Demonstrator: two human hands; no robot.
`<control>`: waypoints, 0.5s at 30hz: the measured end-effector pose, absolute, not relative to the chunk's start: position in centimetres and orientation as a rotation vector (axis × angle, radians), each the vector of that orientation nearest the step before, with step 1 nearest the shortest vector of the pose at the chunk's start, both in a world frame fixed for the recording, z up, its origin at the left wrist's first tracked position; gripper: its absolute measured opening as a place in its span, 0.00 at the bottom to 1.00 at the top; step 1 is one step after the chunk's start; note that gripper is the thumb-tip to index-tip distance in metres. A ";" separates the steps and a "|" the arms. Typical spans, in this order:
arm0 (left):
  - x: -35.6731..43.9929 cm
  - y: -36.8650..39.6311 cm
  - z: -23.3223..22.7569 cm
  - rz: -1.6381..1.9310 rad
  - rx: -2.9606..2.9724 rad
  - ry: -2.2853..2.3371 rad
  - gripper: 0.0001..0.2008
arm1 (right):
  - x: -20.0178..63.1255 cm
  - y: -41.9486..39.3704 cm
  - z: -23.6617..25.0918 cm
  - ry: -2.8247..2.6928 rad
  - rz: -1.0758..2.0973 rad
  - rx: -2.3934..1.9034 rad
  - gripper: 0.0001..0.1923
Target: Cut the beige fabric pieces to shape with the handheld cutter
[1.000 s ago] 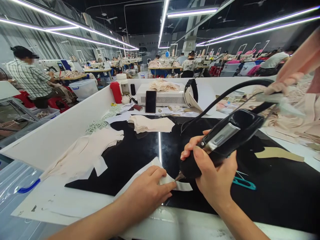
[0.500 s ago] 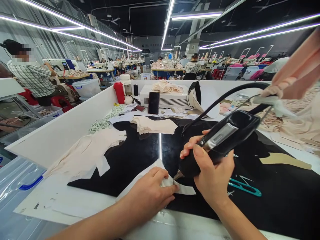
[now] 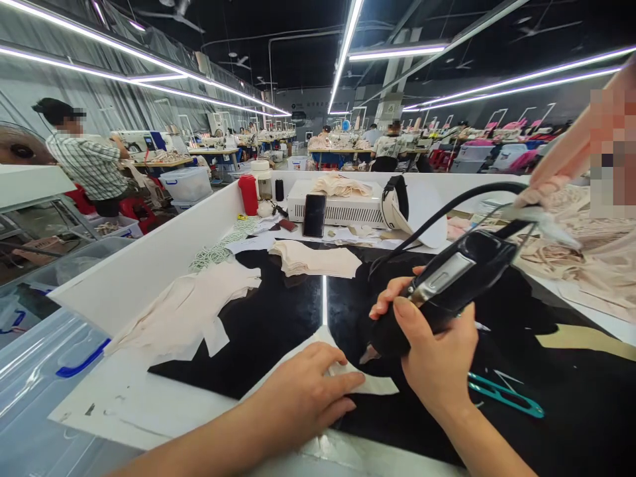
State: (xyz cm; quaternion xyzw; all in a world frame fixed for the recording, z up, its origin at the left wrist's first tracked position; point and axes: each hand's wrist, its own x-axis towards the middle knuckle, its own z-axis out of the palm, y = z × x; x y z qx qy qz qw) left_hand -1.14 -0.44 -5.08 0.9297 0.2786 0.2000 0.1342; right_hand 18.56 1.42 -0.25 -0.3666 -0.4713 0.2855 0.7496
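- Both hands engaged: your right hand [image 3: 437,361] stays clenched around the black cutter [image 3: 442,288].
- Your left hand [image 3: 303,397], flat and open, pins the fabric piece [image 3: 370,384] on the near bench [image 3: 268,324].
- Cutter tip has lifted slightly off the fabric; contact appears broken.

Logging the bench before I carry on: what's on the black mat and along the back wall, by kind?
Fabric piles: 3
Corded hand tool: 1
Teal thread snips: 1
Phone: 1
Red bottle: 1
White machine box: 1
Total: 8
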 end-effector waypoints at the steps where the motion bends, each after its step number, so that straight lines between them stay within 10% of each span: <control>1: -1.3 -0.1 -4.8 0.589 2.667 0.830 0.14 | 19.0 1.4 -0.1 -1.047 0.610 -0.816 0.21; 15: -1.4 3.6 -3.3 0.320 2.493 1.505 0.06 | 30.3 0.6 -2.8 -1.688 0.330 -1.506 0.34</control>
